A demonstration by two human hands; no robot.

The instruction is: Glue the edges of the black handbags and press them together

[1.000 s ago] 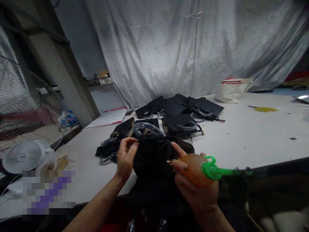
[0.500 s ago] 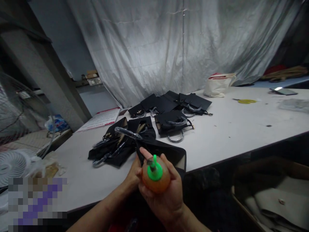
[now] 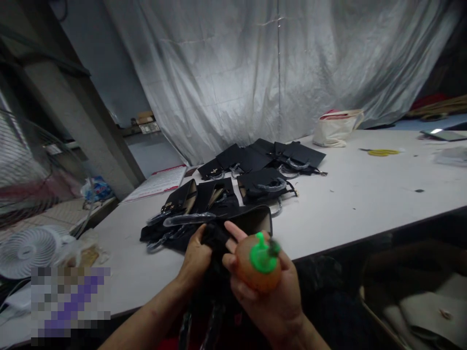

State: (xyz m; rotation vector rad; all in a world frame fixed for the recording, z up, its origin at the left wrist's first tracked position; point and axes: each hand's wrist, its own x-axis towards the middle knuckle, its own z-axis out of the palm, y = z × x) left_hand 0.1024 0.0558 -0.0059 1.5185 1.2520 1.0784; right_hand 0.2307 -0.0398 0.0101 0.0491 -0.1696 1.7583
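Note:
My right hand is wrapped round an orange round-bodied bottle with a green cap, its top tilted to the upper right. My left hand is closed on the dark fabric of a black handbag, which stands partly open at the table edge and shows a beige lining. Beside the bottle, fingers of my right hand reach toward the bag's opening. A plastic-wrapped handle of a bag lies just beyond my left hand. Below my hands, dark straps hang in shadow.
More black bags with wrapped handles lie across the table. Yellow-handled scissors and a cream cloth bag lie to the right. A white fan stands at the left. A box is at lower right.
My right hand has moved right with the bottle, whose cap now tips rightward. My left hand shows more plainly on the bag, and the bag has shifted left and turned.

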